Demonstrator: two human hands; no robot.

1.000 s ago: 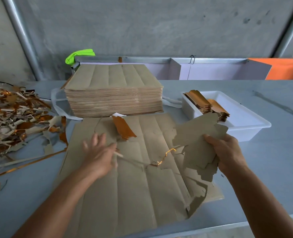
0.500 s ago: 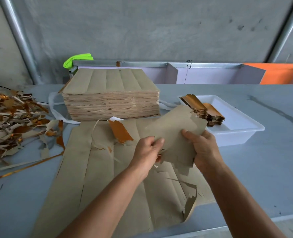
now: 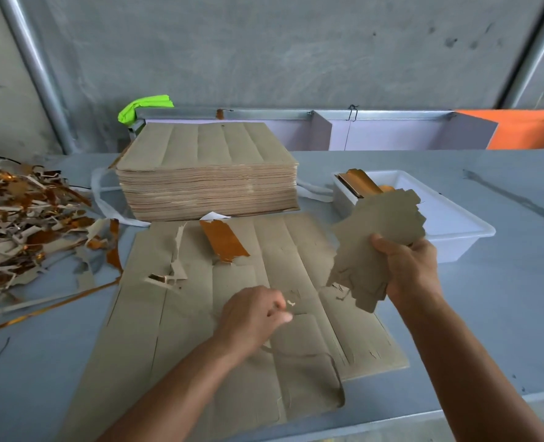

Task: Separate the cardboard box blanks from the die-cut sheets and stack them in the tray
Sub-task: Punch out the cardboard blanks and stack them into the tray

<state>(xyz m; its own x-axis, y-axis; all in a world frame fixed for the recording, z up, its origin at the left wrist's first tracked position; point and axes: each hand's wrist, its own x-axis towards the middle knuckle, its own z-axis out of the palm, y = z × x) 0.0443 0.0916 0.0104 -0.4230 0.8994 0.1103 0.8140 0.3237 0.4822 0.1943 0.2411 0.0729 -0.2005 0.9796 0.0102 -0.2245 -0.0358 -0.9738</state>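
Box blanks (image 3: pixel 375 237) in right hand (image 3: pixel 407 269)

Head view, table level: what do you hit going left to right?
Tangled pile of brown-and-white cardboard scrap → tall stack of brown die-cut sheets → bunch of brown cardboard blanks in the right hand's grip → white plastic tray.

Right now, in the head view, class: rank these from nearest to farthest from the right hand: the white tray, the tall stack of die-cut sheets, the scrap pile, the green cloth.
From the right hand:
1. White tray, just behind it on the right.
2. Stack of die-cut sheets, behind, centre-left.
3. Green cloth, beyond the stack at the table's back.
4. Scrap pile, far left.
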